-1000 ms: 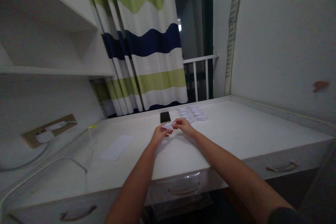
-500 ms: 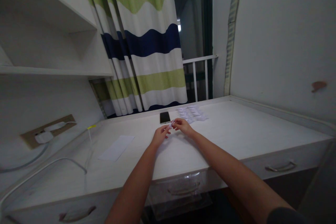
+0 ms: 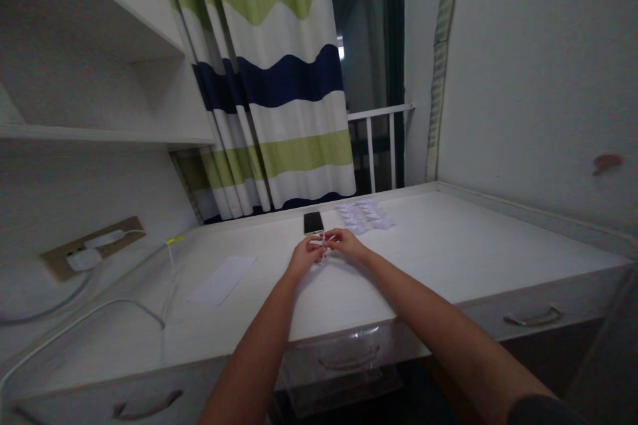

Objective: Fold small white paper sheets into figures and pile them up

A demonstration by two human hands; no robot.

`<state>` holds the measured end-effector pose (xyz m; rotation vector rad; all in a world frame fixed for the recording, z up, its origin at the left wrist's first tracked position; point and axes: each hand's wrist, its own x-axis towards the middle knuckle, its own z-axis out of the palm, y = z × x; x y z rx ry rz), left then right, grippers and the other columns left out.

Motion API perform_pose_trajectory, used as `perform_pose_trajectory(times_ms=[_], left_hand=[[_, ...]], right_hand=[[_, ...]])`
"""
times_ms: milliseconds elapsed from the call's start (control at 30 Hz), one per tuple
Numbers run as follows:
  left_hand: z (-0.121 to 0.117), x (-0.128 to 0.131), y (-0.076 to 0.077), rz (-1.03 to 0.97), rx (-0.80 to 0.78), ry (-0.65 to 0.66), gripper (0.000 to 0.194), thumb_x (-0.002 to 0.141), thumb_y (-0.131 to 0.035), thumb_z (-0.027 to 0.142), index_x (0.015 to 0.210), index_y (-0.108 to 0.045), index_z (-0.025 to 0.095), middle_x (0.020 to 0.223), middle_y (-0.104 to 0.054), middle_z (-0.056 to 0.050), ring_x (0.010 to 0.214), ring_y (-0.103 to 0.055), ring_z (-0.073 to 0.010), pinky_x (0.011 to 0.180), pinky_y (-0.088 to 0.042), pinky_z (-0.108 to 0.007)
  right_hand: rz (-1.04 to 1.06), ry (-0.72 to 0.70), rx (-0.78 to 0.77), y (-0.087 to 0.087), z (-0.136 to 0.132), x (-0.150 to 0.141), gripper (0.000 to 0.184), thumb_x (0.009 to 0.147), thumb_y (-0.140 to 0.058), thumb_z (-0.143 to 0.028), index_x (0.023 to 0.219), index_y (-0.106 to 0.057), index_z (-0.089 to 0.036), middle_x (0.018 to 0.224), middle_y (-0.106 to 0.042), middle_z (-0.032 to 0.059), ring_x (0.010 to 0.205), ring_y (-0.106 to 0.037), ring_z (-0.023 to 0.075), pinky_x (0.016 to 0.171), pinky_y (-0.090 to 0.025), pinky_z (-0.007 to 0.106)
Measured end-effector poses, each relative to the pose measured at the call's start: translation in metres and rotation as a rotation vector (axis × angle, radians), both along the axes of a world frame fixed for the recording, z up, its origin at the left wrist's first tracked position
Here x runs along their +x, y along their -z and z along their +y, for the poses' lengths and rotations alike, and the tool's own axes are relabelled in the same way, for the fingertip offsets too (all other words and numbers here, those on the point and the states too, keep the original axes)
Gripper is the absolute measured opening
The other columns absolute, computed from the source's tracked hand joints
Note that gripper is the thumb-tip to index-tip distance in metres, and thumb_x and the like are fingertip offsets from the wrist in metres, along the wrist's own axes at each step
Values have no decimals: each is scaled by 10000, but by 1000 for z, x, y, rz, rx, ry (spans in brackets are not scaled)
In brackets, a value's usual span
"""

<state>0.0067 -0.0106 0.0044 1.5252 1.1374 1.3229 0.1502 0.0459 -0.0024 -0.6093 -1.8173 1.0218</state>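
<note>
Over the middle of the white desk [image 3: 423, 252], my left hand [image 3: 304, 257] and my right hand [image 3: 347, 244] meet, fingertips closed on a small white folded paper piece [image 3: 323, 244]. The piece stands narrow and upright between them, and the fingers cover much of it. Just beyond my hands lies a dark-screened phone [image 3: 314, 222]. Behind my right hand, several white folded paper pieces [image 3: 363, 216] are laid out close together in rows. To the left, a flat white sheet of paper [image 3: 223, 281] rests on the desk.
A grey-white cable [image 3: 119, 302] loops over the desk's left side, near a wall socket with plugs [image 3: 92, 249]. White shelves [image 3: 100, 136] overhang the left. A striped curtain [image 3: 294, 80] hangs behind the desk. Drawer handles [image 3: 533, 317] line the front, with clear plastic [image 3: 343, 372] below the edge.
The folded paper piece has turned from slanted to upright between my fingers. My left fingers have shifted slightly, and my right hand has come down a little. The other things stay in place.
</note>
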Motion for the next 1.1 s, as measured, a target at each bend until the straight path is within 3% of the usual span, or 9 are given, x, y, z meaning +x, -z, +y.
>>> perform_pose_trajectory(times_ms=[367,700,1100], left_hand=[[-2,2,-4,-47,-57,-6,388,524,-703,294,836,-527,145,653,-640,-27,522,-578,-122,508,-461,-247],[-3,2,-5,-63,-81,-21,389,552,-697,307,857,-521,142,611,-629,-23,507,-578,-117,517,-466,-242],[4,-1,-1,-109,-69,-36,312,600,-541,160,906,-484,159,525,-603,12,468,-567,-121,504,-467,-246]], right_hand=[[2,-33,20,4,4,0,423,592,-655,-363,945,-614,-133,770,-629,60,583,-558,110,553,-458,249],[-20,-14,63,6,7,0,368,622,-633,-344,916,-624,-123,803,-638,79,597,-560,110,570,-457,254],[-54,33,137,1,0,-1,300,669,-573,-236,953,-627,-155,776,-629,45,610,-553,100,592,-454,236]])
